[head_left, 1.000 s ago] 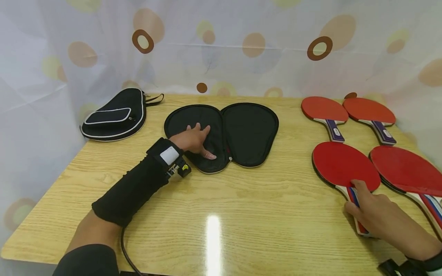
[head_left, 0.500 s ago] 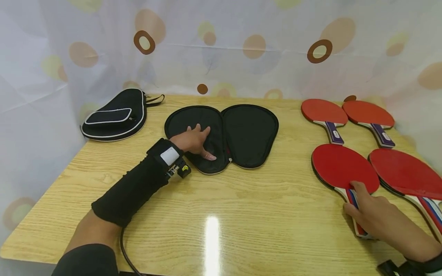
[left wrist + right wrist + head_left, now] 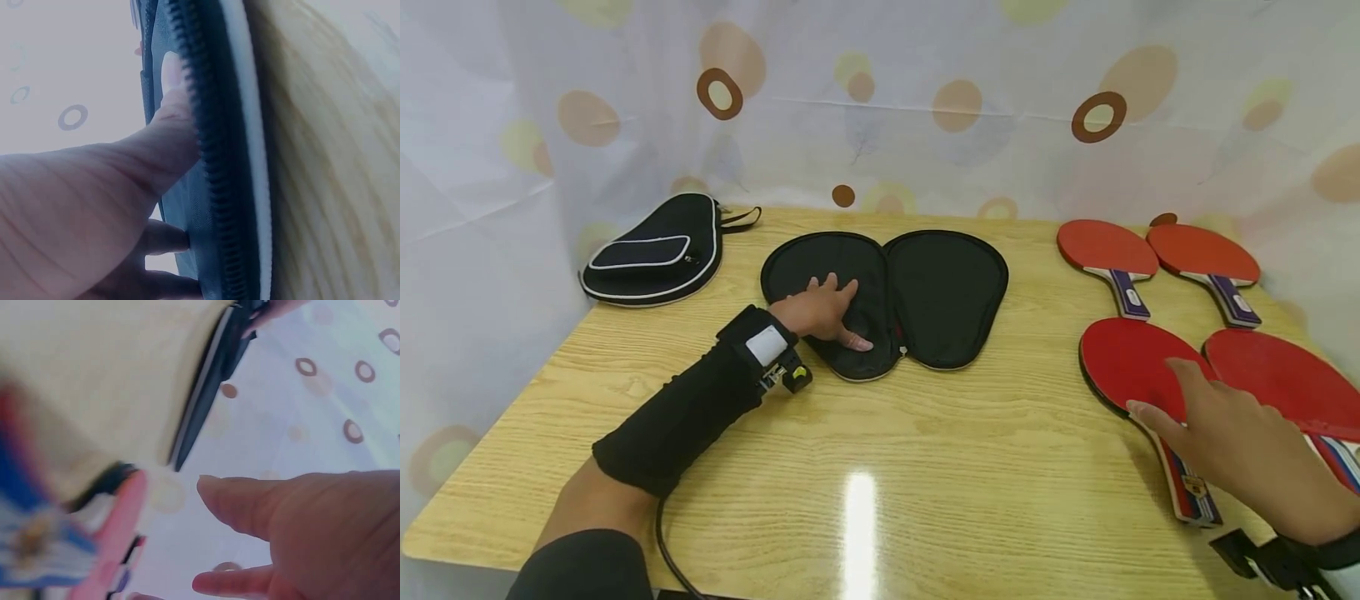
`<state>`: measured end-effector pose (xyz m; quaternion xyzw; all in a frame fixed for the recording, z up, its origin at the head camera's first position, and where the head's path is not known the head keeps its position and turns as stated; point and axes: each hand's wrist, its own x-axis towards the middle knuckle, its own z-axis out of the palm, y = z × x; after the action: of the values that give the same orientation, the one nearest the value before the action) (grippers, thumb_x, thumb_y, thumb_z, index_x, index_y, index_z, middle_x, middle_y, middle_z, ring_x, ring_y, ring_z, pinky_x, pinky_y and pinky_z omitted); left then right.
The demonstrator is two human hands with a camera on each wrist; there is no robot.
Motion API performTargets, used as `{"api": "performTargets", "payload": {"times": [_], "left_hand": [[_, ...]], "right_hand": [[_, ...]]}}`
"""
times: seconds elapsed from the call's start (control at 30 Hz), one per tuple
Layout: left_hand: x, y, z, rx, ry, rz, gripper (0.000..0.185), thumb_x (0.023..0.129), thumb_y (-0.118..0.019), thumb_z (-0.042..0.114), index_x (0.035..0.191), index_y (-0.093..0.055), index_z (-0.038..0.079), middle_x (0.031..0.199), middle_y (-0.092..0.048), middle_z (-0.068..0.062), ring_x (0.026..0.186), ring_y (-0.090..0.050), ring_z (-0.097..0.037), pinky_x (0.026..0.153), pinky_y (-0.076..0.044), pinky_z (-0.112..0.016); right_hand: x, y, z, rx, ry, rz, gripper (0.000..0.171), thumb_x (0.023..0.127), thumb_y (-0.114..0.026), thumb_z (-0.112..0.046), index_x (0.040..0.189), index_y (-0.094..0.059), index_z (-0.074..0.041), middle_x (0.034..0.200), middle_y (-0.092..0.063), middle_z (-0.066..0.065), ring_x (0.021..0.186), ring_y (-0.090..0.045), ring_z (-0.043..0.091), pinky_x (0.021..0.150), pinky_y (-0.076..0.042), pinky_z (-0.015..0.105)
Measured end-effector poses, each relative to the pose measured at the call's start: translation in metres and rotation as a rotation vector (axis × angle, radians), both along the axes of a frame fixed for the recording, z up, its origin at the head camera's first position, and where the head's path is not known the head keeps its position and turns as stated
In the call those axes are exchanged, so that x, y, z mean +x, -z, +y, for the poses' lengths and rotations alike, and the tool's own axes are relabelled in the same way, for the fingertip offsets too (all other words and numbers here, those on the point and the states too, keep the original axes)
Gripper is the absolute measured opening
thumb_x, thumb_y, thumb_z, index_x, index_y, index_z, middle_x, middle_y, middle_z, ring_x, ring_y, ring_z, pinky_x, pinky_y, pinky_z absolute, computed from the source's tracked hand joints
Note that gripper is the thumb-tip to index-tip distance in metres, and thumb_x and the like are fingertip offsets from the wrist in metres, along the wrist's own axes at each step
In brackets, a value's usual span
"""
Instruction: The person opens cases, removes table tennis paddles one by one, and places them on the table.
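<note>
My left hand [image 3: 820, 312] rests with spread fingers on the left half of an unzipped black paddle case [image 3: 949, 296], which lies spread flat. In the left wrist view the thumb [image 3: 172, 134] reaches over the case's zipper edge [image 3: 212, 156]. My right hand [image 3: 1243, 442] hovers over the near-left red table tennis paddle [image 3: 1127, 362], thumb and index finger extended, gripping nothing. That paddle's striped handle [image 3: 1187, 487] points toward me. In the right wrist view the handle is blurred at the left, apart from the thumb [image 3: 240, 497].
Another red paddle [image 3: 1285, 375] lies at the right, partly behind my right hand. Two orange-red paddles with purple handles, one left [image 3: 1105, 246] and one right [image 3: 1206, 250], lie behind. A zipped black case [image 3: 655, 250] sits at the back left, near the patterned curtain [image 3: 880, 108].
My right hand has released the near-left paddle's handle and risen off it, uncovering the grip's end. The left hand stays on the case. The head view has shifted slightly.
</note>
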<state>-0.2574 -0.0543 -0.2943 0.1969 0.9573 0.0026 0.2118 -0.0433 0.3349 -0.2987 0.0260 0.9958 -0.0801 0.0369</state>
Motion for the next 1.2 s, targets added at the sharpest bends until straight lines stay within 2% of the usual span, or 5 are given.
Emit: {"api": "performTargets", "payload": {"times": [0.1,0.23,0.53,0.93,1.2], "left_hand": [[0.000,0.003,-0.002,0.006,0.005,-0.003,0.107,0.088,-0.067,0.062,0.164,-0.007,0.016,0.168,0.000,-0.020,0.153,-0.004,-0.044,0.114,-0.018,-0.069],[0.000,0.005,-0.004,0.006,0.009,0.003,0.107,0.088,-0.067,0.062,0.164,-0.008,0.016,0.168,-0.001,-0.021,0.152,-0.005,-0.044,0.114,-0.018,-0.069],[0.000,0.008,-0.006,0.017,-0.001,-0.003,0.107,0.088,-0.068,0.061,0.164,-0.008,0.016,0.168,0.000,-0.021,0.152,-0.004,-0.044,0.114,-0.018,-0.070],[-0.001,0.006,-0.006,0.047,0.009,0.008,0.108,0.087,-0.068,0.062,0.164,-0.008,0.015,0.167,0.000,-0.022,0.152,-0.003,-0.046,0.112,-0.017,-0.072],[-0.002,0.003,-0.006,0.058,0.006,-0.006,0.108,0.087,-0.068,0.063,0.164,-0.007,0.017,0.167,0.002,-0.021,0.152,-0.001,-0.045,0.112,-0.015,-0.073]], "right_hand": [[-0.013,-0.012,-0.012,-0.011,-0.007,0.044,0.086,0.098,-0.060,-0.052,0.141,-0.032,0.017,0.088,-0.060,0.029,0.074,-0.058,0.046,0.053,-0.049,0.052],[-0.032,-0.023,-0.033,-0.047,-0.066,0.138,0.086,0.097,-0.066,-0.045,0.150,-0.028,0.011,0.125,-0.045,0.046,0.102,-0.051,0.058,0.061,-0.052,0.061],[-0.081,-0.041,-0.086,-0.156,-0.220,0.243,0.096,0.095,-0.071,-0.040,0.161,-0.013,-0.002,0.152,-0.024,0.040,0.134,-0.032,0.059,0.096,-0.035,0.075],[-0.162,-0.024,-0.125,-0.214,-0.356,-0.040,0.109,0.088,-0.076,-0.049,0.164,-0.005,-0.014,0.163,0.008,0.031,0.147,-0.002,0.059,0.107,-0.020,0.077],[-0.190,0.001,-0.131,-0.138,-0.408,-0.265,0.101,0.087,-0.076,-0.049,0.161,-0.022,-0.006,0.162,-0.005,0.034,0.148,-0.006,0.056,0.114,-0.019,0.069]]}}
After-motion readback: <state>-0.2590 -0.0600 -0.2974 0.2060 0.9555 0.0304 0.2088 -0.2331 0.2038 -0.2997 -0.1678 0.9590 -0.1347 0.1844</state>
